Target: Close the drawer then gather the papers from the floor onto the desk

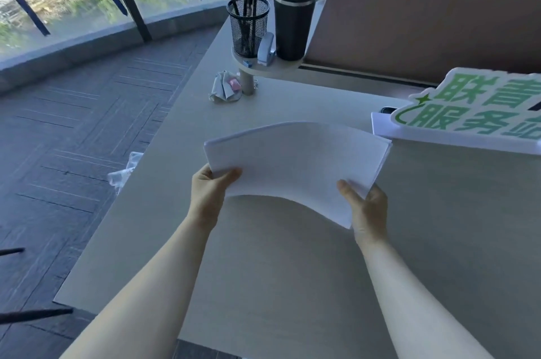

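A stack of white papers (295, 159) arches upward just above the pale desk (278, 270), held at both near corners. My left hand (209, 191) pinches the near left corner, thumb on top. My right hand (366, 209) grips the near right corner, thumb on top as well. The far edge of the stack sits close to the desk surface near the white sign base. No drawer is in view.
A small raised shelf carries a mesh pen holder (248, 25), a stapler (266, 49) and a black tumbler (294, 17). Crumpled paper (224, 88) lies beneath it. A green and white sign (474, 112) stands at the right. Dark floor (73, 130) and a plastic bag (124, 172) lie left.
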`<action>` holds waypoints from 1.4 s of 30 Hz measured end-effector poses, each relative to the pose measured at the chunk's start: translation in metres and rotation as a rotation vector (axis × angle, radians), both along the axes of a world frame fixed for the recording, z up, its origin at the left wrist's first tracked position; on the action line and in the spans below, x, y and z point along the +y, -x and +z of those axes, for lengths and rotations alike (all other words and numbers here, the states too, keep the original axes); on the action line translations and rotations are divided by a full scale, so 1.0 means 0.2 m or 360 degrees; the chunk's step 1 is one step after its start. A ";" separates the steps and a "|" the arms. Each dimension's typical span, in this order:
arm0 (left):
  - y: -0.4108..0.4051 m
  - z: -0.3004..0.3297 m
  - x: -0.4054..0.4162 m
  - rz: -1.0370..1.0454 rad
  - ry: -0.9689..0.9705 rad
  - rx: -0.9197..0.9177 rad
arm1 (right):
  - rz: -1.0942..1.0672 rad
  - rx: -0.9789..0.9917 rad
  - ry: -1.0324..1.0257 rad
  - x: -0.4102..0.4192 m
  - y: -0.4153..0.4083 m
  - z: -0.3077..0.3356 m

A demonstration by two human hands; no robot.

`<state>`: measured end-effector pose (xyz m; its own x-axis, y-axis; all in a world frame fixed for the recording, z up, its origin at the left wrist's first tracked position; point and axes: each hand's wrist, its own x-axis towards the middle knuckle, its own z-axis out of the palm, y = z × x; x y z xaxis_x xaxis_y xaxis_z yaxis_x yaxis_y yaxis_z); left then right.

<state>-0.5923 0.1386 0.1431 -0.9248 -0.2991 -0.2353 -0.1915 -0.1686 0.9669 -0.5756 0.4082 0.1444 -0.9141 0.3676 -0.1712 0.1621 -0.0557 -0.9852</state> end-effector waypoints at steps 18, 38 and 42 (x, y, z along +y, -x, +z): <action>0.33 0.20 -0.42 -0.0078 0.0805 -0.0328 | 0.0439 -0.0362 -0.0616 -0.35 0.28 0.07; 0.44 -0.23 -0.85 -0.0025 0.1787 -0.0703 | 0.0557 -0.0994 -0.1521 -0.78 0.48 -0.14; 0.28 -0.16 -0.75 0.0182 0.1647 -0.0454 | 0.0408 -0.0850 -0.1174 -0.68 0.34 -0.09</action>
